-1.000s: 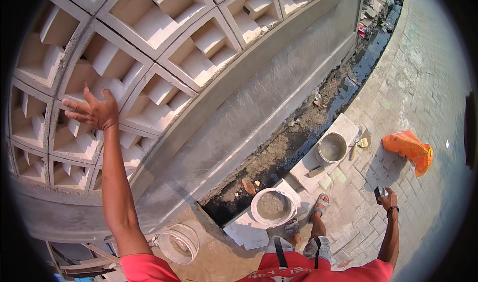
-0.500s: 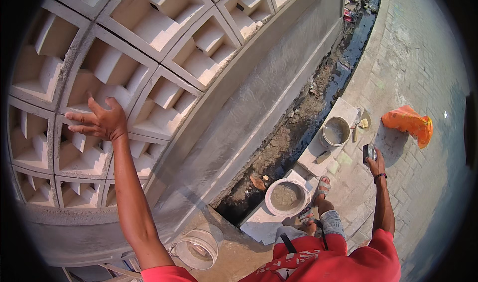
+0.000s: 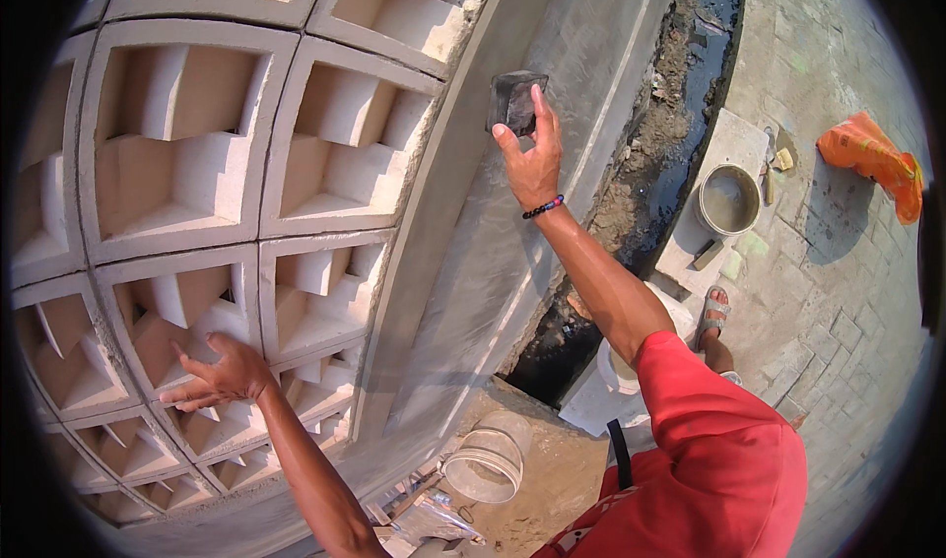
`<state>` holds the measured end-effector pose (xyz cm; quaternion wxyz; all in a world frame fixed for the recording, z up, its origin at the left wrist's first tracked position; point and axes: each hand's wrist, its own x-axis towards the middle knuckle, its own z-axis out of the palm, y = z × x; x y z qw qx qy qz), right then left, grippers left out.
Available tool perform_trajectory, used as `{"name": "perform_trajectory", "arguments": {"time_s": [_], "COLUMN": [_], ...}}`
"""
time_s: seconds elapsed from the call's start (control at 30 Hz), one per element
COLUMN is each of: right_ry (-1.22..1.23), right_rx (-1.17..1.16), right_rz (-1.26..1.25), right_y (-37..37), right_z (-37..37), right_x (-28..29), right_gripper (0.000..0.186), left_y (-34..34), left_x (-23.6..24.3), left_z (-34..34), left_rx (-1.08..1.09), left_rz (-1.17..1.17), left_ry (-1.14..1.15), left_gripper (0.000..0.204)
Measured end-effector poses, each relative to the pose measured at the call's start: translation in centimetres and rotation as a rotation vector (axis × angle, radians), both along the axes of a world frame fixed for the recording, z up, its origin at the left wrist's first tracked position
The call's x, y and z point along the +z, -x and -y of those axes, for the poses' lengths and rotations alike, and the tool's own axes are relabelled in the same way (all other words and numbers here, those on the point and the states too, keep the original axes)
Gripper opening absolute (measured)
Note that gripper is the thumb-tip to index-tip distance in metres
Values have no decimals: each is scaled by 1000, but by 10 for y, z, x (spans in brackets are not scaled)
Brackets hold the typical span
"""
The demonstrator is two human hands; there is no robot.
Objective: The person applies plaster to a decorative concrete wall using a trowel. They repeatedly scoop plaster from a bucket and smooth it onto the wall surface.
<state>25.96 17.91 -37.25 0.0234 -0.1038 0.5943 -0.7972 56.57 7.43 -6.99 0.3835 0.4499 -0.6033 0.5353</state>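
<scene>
R hand (image 3: pixel 535 159) grips a dark tool (image 3: pixel 510 107) at its near edge, over the grey wall (image 3: pixel 473 223); contact unclear. Tool's squarish, no clear long axis. L hand (image 3: pixel 225 374), spread wide w/ nothing held, is well apart, by pale blocks (image 3: pixel 177 189).

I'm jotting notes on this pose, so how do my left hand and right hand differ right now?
The left hand is spread and empty, while the right hand grips a dark square thing.
The left hand is at the pale patterned blocks; the right hand is at the smooth grey wall.
The right hand has a beaded bracelet at its wrist; the left hand shows none.
Both hands are ungloved.
</scene>
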Motion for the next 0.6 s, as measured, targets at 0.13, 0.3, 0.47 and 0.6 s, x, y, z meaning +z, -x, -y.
{"name": "perform_trajectory", "arguments": {"time_s": [0.13,0.3,0.47,0.6], "right_ry": [-82,-94,-81,-98], "right_rx": [4,-73,-1,7], "right_rz": [-106,-40,49,-114], "right_y": [-5,58,40,20], "right_z": [18,44,38,35], "right_x": [4,-2,-21,-13], "right_gripper": [70,66,68,69], "left_y": [-2,-3,-5,-4], "left_x": [1,4,1,3], "left_z": [2,4,9,5], "left_rx": [9,-37,-25,30], "left_rz": [-24,26,31,22], "left_ry": [-11,5,20,28], "left_gripper": [52,52,51,51]}}
